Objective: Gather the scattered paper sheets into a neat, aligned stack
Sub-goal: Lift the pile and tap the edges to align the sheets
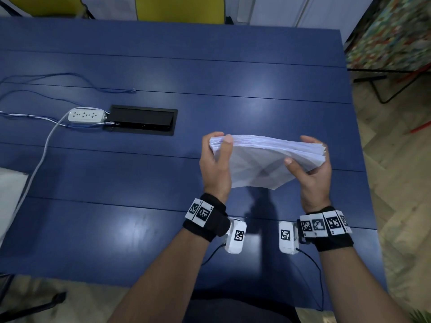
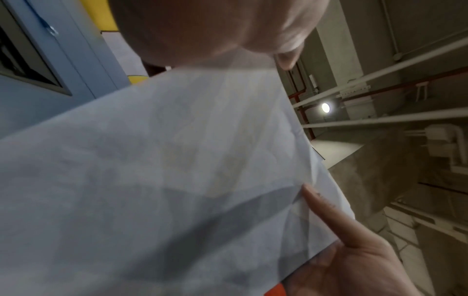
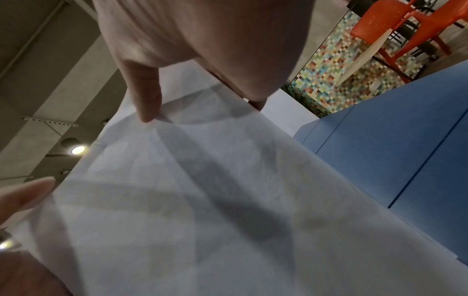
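Observation:
A thick stack of white paper sheets (image 1: 263,159) is held upright above the blue table (image 1: 140,183), its upper edges fairly even and its lower edge fanned. My left hand (image 1: 215,159) grips the stack's left end, thumb on the near face. My right hand (image 1: 312,171) grips the right end, thumb across the near face and fingers curled over the top. In the left wrist view the paper (image 2: 164,180) fills the frame, with the other hand's thumb (image 2: 326,212) on it. The right wrist view shows the sheets (image 3: 202,200) under my right thumb (image 3: 147,96).
A black cable hatch (image 1: 142,120) is set into the table at mid left, with a white power strip (image 1: 86,115) and loose cables beside it. A white object (image 1: 9,199) lies at the left edge. The table's right edge (image 1: 359,145) is near my right hand.

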The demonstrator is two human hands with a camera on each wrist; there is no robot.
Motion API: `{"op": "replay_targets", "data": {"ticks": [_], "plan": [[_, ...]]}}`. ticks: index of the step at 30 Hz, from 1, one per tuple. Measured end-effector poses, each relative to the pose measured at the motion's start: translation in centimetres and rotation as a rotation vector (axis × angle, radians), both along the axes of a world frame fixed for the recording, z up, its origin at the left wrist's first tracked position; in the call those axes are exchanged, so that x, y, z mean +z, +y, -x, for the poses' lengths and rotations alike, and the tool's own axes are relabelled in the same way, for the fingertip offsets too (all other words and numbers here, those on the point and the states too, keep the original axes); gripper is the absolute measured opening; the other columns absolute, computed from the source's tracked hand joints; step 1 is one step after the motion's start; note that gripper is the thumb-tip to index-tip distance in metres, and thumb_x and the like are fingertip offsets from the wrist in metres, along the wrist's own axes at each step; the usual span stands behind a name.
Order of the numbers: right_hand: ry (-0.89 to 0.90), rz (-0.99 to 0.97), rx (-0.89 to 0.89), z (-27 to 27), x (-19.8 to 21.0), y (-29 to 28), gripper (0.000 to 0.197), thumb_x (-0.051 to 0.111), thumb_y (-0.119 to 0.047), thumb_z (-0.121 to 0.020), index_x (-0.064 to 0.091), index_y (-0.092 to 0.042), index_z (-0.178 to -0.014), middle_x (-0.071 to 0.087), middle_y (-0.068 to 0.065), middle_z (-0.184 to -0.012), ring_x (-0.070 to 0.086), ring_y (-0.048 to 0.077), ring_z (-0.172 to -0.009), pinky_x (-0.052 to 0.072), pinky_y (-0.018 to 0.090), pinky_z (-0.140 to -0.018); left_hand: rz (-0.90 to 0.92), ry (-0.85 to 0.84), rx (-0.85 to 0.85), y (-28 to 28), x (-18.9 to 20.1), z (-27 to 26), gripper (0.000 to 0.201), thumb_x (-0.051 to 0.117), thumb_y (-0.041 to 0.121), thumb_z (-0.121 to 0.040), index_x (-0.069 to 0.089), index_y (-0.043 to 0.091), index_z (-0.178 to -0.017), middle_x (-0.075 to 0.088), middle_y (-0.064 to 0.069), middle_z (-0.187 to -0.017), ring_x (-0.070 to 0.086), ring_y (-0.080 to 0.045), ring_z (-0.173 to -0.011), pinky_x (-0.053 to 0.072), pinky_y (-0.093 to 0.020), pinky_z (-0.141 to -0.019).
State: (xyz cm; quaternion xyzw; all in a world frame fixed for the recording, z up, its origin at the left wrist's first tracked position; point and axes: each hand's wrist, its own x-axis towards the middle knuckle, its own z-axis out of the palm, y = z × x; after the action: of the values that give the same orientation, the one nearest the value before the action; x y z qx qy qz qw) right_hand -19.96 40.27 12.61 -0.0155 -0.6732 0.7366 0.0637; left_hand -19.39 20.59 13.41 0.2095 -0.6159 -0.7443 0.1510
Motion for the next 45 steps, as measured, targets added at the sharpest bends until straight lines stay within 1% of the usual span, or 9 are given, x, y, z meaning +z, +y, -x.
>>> {"op": "replay_targets", "data": {"ticks": [7, 12, 15, 21, 25, 30, 35, 40, 45], "plan": [[0.002, -0.012, -0.003, 0.2, 0.5, -0.3, 0.055, 0.077, -0.021, -0.081, 0.053, -0.016, -0.131, 0.053, 0.005, -0.114, 0.057, 0.016, -0.100, 0.046, 0.030, -0.091, 0.028, 0.024, -0.186, -2.1, -2.3, -0.7, 0.051, 0.086, 0.041, -0.077, 0.062, 0.028, -0.120, 0.067, 0.000, -0.111, 0.067, -0.021, -0.102, 0.055, -0.051, -0.100], [0.021, -0.021, -0.194, 0.2, 0.9, -1.1, 0.049, 0.068, -0.036, -0.087, 0.057, -0.006, -0.125, 0.057, 0.003, -0.113, 0.056, 0.017, -0.103, 0.044, 0.033, -0.094, -0.023, -0.002, -0.256, -2.4, -4.2, -0.7, 0.058, 0.092, 0.021, -0.073, 0.063, 0.016, -0.122, 0.076, -0.001, -0.112, 0.074, -0.016, -0.102, 0.059, -0.033, -0.091], [0.035, -0.013, -0.329, 0.4, 1.3, -1.8, 0.047, 0.059, -0.037, -0.093, 0.059, 0.002, -0.117, 0.060, -0.002, -0.108, 0.058, 0.008, -0.098, 0.045, 0.023, -0.090, -0.015, -0.050, -0.278, -2.6, -5.3, -0.6, 0.049, 0.087, 0.012, -0.073, 0.066, 0.016, -0.117, 0.081, 0.010, -0.103, 0.076, -0.011, -0.096, 0.059, -0.030, -0.087], [0.020, 0.013, -0.416, 0.9, 1.8, -2.8, 0.019, 0.056, -0.017, -0.097, 0.061, 0.001, -0.101, 0.059, -0.002, -0.094, 0.056, 0.010, -0.085, 0.044, 0.024, -0.081, 0.035, -0.063, -0.344, -2.9, -6.1, -0.6, 0.036, 0.073, 0.001, -0.076, 0.067, 0.016, -0.109, 0.081, 0.021, -0.091, 0.075, 0.001, -0.087, 0.057, -0.021, -0.084], [0.001, 0.052, -0.457, 1.3, 1.7, -2.8, 0.026, 0.051, -0.025, -0.096, 0.065, -0.003, -0.097, 0.063, 0.003, -0.096, 0.056, 0.020, -0.092, 0.042, 0.038, -0.084, 0.028, -0.060, -0.336, -2.9, -6.6, -0.6, 0.035, 0.074, 0.003, -0.078, 0.069, 0.017, -0.110, 0.082, 0.019, -0.094, 0.076, -0.003, -0.089, 0.058, -0.024, -0.086], [-0.020, 0.020, -0.474, 1.6, 2.5, -3.0, 0.010, 0.060, -0.012, -0.094, 0.065, -0.004, -0.094, 0.064, -0.004, -0.086, 0.058, 0.009, -0.080, 0.047, 0.023, -0.078, 0.028, -0.068, -0.350, -3.1, -7.2, -0.7, 0.034, 0.076, 0.005, -0.077, 0.072, 0.017, -0.109, 0.082, 0.014, -0.096, 0.076, -0.009, -0.091, 0.060, -0.030, -0.087], [-0.065, 0.075, -0.427, 1.9, 2.5, -2.5, 0.042, 0.039, -0.033, -0.103, 0.070, -0.006, -0.101, 0.065, 0.015, -0.088, 0.060, 0.027, -0.084, 0.049, 0.046, -0.080, 0.011, -0.075, -0.357, -3.3, -7.3, -0.7, 0.039, 0.081, 0.015, -0.073, 0.073, 0.013, -0.111, 0.082, 0.010, -0.098, 0.076, -0.013, -0.093, 0.060, -0.032, -0.088], [-0.116, 0.261, -0.227, 2.1, 2.3, -0.9, 0.080, 0.007, -0.053, -0.106, 0.057, 0.003, -0.136, 0.058, 0.012, -0.094, 0.062, 0.018, -0.087, 0.053, 0.025, -0.085, 0.000, -0.086, -0.368, -3.5, -7.5, -0.5, 0.053, 0.084, 0.019, -0.068, 0.071, 0.006, -0.118, 0.081, 0.003, -0.104, 0.075, -0.019, -0.097, 0.061, -0.037, -0.093], [-0.245, 0.167, -0.051, 1.5, 0.4, 0.1, 0.105, 0.020, -0.091, -0.079, 0.047, -0.020, -0.151, 0.056, -0.006, -0.147, 0.046, 0.011, -0.141, 0.029, 0.035, -0.119, -0.032, -0.092, -0.364, -3.7, -7.7, -0.3, 0.070, 0.084, 0.026, -0.064, 0.068, -0.005, -0.124, 0.078, -0.012, -0.111, 0.075, -0.025, -0.100, 0.061, -0.037, -0.093]]}}
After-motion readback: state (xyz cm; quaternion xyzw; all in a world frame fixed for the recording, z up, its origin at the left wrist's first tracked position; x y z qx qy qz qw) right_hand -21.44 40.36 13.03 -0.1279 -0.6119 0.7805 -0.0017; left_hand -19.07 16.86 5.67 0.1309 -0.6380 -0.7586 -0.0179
